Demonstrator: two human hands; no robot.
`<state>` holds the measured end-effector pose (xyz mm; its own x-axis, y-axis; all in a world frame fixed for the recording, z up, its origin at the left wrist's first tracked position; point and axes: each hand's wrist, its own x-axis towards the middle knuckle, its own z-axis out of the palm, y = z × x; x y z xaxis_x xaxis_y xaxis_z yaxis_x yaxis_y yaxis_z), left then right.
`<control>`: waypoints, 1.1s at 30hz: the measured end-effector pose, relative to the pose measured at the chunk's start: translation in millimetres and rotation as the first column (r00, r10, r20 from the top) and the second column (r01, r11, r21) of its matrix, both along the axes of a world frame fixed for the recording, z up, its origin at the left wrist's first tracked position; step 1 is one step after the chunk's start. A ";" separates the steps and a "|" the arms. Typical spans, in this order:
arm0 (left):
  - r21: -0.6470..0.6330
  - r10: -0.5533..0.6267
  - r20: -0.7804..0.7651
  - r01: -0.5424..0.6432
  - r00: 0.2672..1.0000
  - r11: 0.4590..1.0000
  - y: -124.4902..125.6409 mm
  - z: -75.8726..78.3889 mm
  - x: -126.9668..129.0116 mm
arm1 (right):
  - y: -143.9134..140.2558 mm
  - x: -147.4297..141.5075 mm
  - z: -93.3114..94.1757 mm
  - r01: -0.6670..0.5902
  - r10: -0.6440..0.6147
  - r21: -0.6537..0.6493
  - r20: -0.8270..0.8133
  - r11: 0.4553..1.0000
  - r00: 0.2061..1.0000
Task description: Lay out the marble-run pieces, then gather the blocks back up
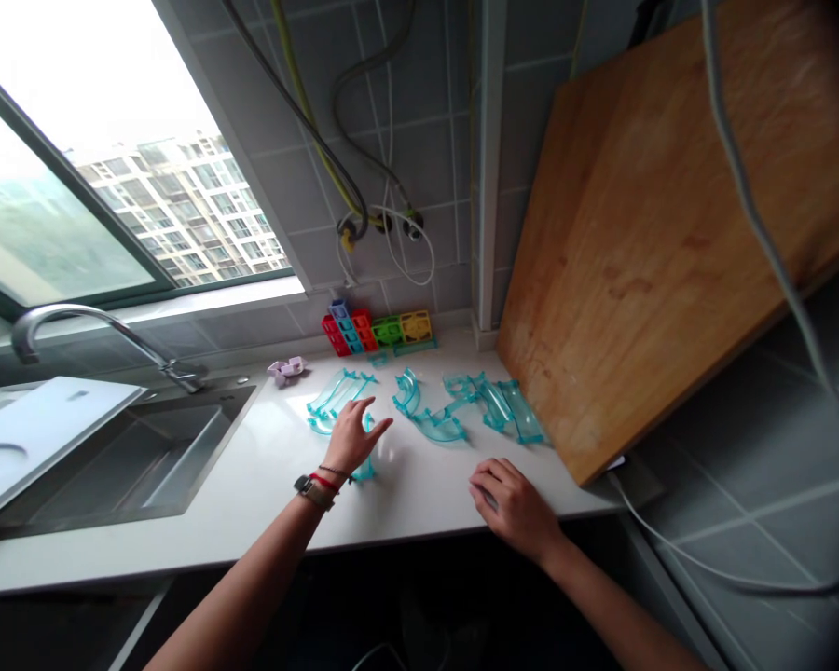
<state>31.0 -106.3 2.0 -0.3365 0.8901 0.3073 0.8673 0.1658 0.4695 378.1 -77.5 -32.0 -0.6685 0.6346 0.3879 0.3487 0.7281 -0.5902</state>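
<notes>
My left hand (353, 433) hovers over the counter with thumb and fingers apart, nothing between them. Beneath and around it lie translucent teal track pieces (344, 387), and one teal piece (364, 469) shows partly behind the wrist. At the front of the counter my right hand (509, 503) rests with curled fingers; whatever they may hold is hidden. Between the hands and farther back are a curved teal track (406, 391) and another curved piece (442, 427). Straight teal tracks (498, 404) are grouped to the right.
Coloured blocks (386, 330) stand against the tiled wall. Small pale purple pieces (286, 370) sit near the sink (202, 466), which has a faucet (104, 321) and a white board (48, 438) across it. A large wooden board (657, 233) leans at right; cables (391, 224) hang behind.
</notes>
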 end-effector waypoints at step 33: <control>0.187 -0.072 0.115 0.050 0.991 0.981 -142.2 -33.0 -11.9 | -55.5 -230.5 9.7 0.282 -0.299 -0.208 -0.051 0.937 0.953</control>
